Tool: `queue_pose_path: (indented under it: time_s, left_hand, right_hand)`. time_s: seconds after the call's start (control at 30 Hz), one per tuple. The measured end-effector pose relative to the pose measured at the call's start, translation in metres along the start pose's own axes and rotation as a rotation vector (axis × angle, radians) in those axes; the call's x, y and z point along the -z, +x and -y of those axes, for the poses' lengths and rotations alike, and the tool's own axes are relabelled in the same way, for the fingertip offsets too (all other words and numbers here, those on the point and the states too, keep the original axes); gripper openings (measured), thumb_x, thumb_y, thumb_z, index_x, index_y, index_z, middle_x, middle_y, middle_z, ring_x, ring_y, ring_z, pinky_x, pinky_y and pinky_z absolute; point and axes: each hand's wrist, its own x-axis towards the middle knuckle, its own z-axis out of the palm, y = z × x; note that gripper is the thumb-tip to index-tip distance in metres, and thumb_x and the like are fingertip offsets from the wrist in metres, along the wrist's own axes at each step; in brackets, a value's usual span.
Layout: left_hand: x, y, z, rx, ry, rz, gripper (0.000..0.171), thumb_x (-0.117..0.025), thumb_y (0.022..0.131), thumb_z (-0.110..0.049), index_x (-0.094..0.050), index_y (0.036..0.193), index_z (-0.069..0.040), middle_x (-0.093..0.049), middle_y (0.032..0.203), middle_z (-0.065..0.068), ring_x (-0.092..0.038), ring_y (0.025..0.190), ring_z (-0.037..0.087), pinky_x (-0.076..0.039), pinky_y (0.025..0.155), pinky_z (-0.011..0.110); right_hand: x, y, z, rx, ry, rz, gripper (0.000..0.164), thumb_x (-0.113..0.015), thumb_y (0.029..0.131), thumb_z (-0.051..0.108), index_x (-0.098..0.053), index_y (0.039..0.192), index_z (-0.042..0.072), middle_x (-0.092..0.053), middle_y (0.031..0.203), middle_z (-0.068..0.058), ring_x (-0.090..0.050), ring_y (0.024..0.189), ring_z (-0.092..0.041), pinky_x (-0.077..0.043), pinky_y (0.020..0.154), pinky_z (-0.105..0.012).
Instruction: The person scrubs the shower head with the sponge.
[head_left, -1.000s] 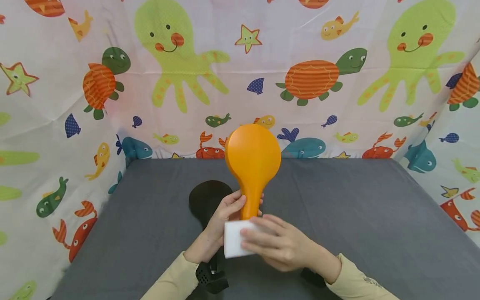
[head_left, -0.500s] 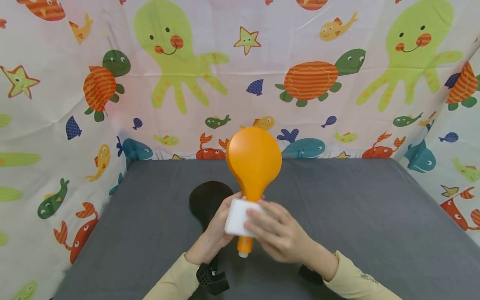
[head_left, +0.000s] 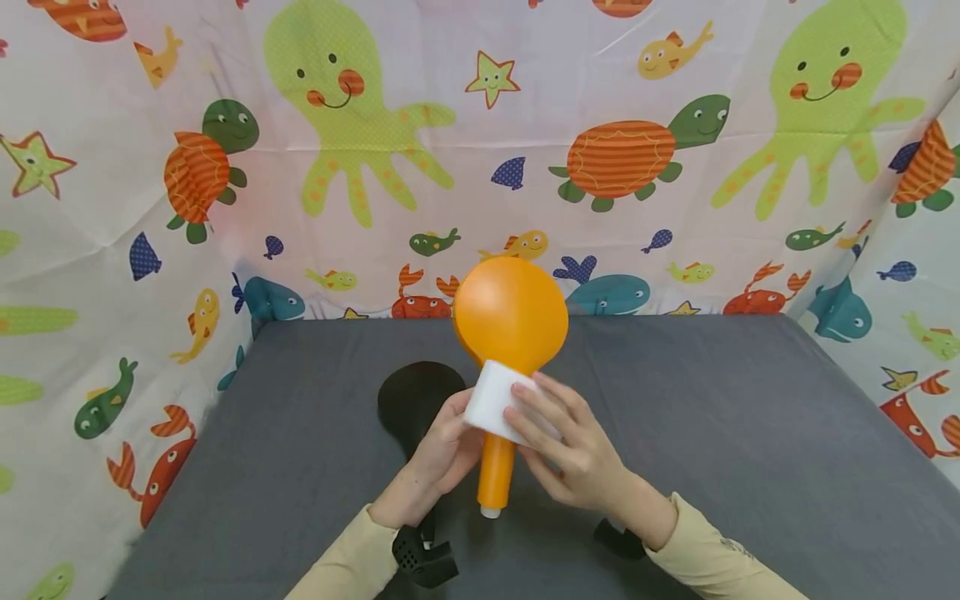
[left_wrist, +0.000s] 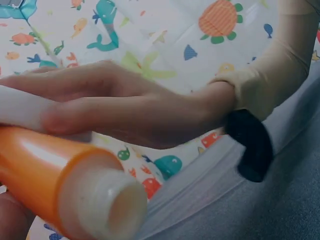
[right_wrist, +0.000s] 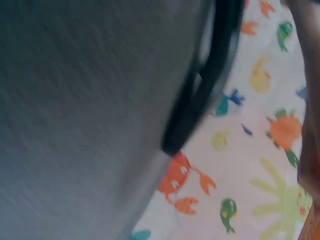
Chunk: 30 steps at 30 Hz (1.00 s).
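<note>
An orange handheld shower head (head_left: 512,308) stands upright above the table, its round head up and its handle down. My left hand (head_left: 442,450) holds it by the upper handle, with the fingertips partly hidden behind a white sponge block (head_left: 495,400). My right hand (head_left: 573,450) grips that sponge and presses it across the neck of the shower head, tilted. In the left wrist view the hollow whitish connector (left_wrist: 117,205) at the handle's end faces the camera, with the sponge lying along the handle. The right wrist view shows mostly cloth and a dark strap.
A black thing (head_left: 420,400) with a rounded head and narrow neck lies on the grey-covered table (head_left: 712,433), left of the shower head, partly behind my left arm. A curtain (head_left: 480,183) printed with sea animals closes the back and both sides.
My right hand has slid the sponge upward from the handle's lower end to the neck, tilting it on the way. The lower handle now shows. My left hand has hardly moved.
</note>
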Motion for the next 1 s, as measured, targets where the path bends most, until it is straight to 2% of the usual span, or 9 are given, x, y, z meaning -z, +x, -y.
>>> queue_pose_path:
  time_s: [0.17,0.23,0.33,0.43,0.53,0.6,0.8,0.9,1.0]
  left_hand:
    - [0.002,0.002,0.000,0.028,-0.107,0.038,0.038,-0.024,0.101,-0.009,-0.052,0.126,-0.006,-0.057,0.116,0.007,-0.057,0.096,0.017,-0.047,0.088,0.028]
    - [0.002,0.002,0.000,0.029,-0.123,0.061,0.040,-0.020,0.101,-0.007,-0.050,0.128,-0.004,-0.056,0.116,0.008,-0.057,0.094,0.018,-0.047,0.089,0.029]
    - [0.001,0.002,0.001,0.018,-0.071,0.068,0.032,-0.030,0.102,-0.014,-0.052,0.124,-0.007,-0.058,0.113,0.004,-0.058,0.093,0.015,-0.048,0.086,0.026]
    - [-0.001,0.000,0.002,0.011,0.007,0.038,0.025,-0.041,0.100,-0.017,-0.056,0.119,-0.013,-0.059,0.110,-0.001,-0.056,0.094,0.011,-0.046,0.086,0.023]
    - [-0.003,-0.001,0.002,0.013,0.039,0.006,0.025,-0.041,0.100,-0.015,-0.058,0.118,-0.017,-0.058,0.110,-0.004,-0.053,0.096,0.010,-0.043,0.088,0.024]
    - [-0.002,-0.001,0.003,0.021,0.034,0.006,0.024,-0.041,0.100,-0.016,-0.057,0.118,-0.016,-0.057,0.109,-0.003,-0.053,0.095,0.010,-0.044,0.087,0.024]
    - [0.001,0.000,0.003,0.030,0.042,0.029,0.023,-0.042,0.100,-0.021,-0.054,0.115,-0.008,-0.058,0.103,0.001,-0.059,0.088,0.012,-0.050,0.079,0.023]
    - [0.002,0.001,0.004,0.011,0.031,0.043,0.024,-0.040,0.100,-0.013,-0.056,0.117,-0.008,-0.058,0.107,0.002,-0.058,0.091,0.013,-0.049,0.083,0.024]
    - [0.000,0.002,0.005,0.008,0.013,0.054,0.027,-0.038,0.100,-0.007,-0.057,0.119,-0.007,-0.057,0.109,0.003,-0.056,0.094,0.015,-0.047,0.087,0.028]
  right_hand:
    - [0.001,-0.013,0.018,0.245,0.067,0.234,0.038,-0.049,0.090,0.018,-0.058,0.124,0.004,-0.057,0.124,-0.014,-0.049,0.115,-0.037,-0.039,0.096,-0.043]
    - [0.002,-0.016,0.019,0.278,0.081,0.289,0.041,-0.049,0.090,0.019,-0.056,0.127,0.005,-0.055,0.127,-0.011,-0.048,0.118,-0.034,-0.036,0.101,-0.043]
    - [0.003,-0.012,0.012,0.246,0.014,0.226,0.041,-0.050,0.089,0.019,-0.056,0.127,0.005,-0.056,0.125,-0.013,-0.048,0.116,-0.036,-0.034,0.102,-0.045]
    - [0.004,-0.003,0.000,0.101,-0.052,0.086,0.038,-0.051,0.090,0.019,-0.058,0.124,0.002,-0.056,0.123,-0.019,-0.048,0.113,-0.042,-0.034,0.101,-0.046]
    - [0.005,0.004,-0.005,-0.031,-0.059,-0.005,0.036,-0.053,0.091,0.019,-0.059,0.122,0.000,-0.054,0.123,-0.023,-0.045,0.113,-0.044,-0.034,0.101,-0.046]
    - [0.005,0.004,-0.004,-0.025,-0.035,-0.010,0.036,-0.053,0.091,0.019,-0.059,0.121,-0.001,-0.054,0.122,-0.024,-0.046,0.111,-0.045,-0.035,0.100,-0.046]
    - [0.008,-0.012,0.002,0.236,0.023,0.141,0.037,-0.051,0.090,0.018,-0.059,0.123,0.003,-0.059,0.119,-0.016,-0.051,0.110,-0.041,-0.040,0.094,-0.045]
    - [0.009,-0.010,-0.006,0.182,0.004,0.084,0.037,-0.052,0.090,0.017,-0.059,0.122,0.002,-0.058,0.120,-0.018,-0.050,0.110,-0.042,-0.039,0.095,-0.045]
    - [0.011,-0.001,-0.018,0.019,-0.064,-0.047,0.035,-0.053,0.091,0.017,-0.059,0.121,0.001,-0.055,0.120,-0.023,-0.046,0.109,-0.045,-0.037,0.098,-0.045]
